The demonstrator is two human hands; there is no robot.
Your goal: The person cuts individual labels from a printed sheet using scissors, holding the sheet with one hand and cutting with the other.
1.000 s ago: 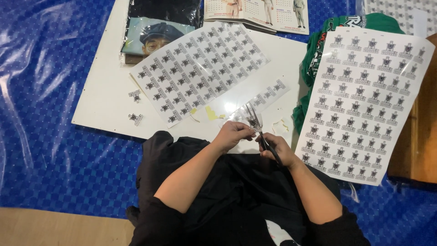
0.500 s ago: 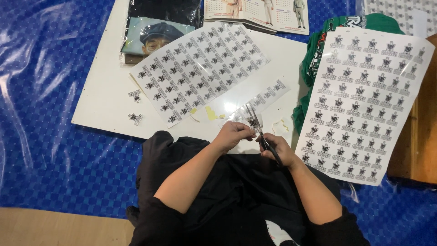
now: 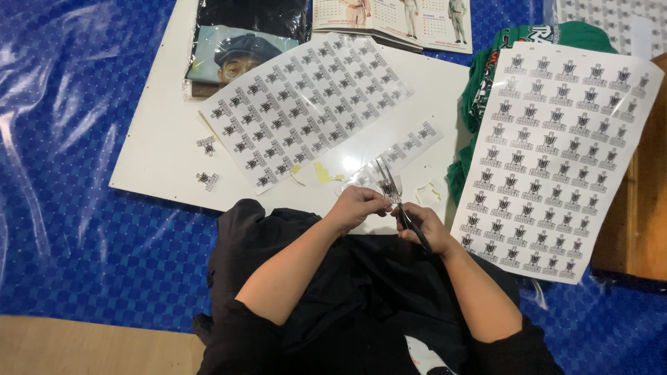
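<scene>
My right hand grips a pair of scissors, blades pointing away from me and slightly apart. My left hand pinches a narrow clear strip of printed stickers that runs up and to the right from the blades. Both hands hover over my lap, just at the near edge of a white board. The scissor blades sit across the strip's near end.
A large sticker sheet lies on the white board, another sheet on green cloth at right. Two cut stickers lie at left. A photo print and calendar lie at the far edge. Blue plastic sheeting covers the floor.
</scene>
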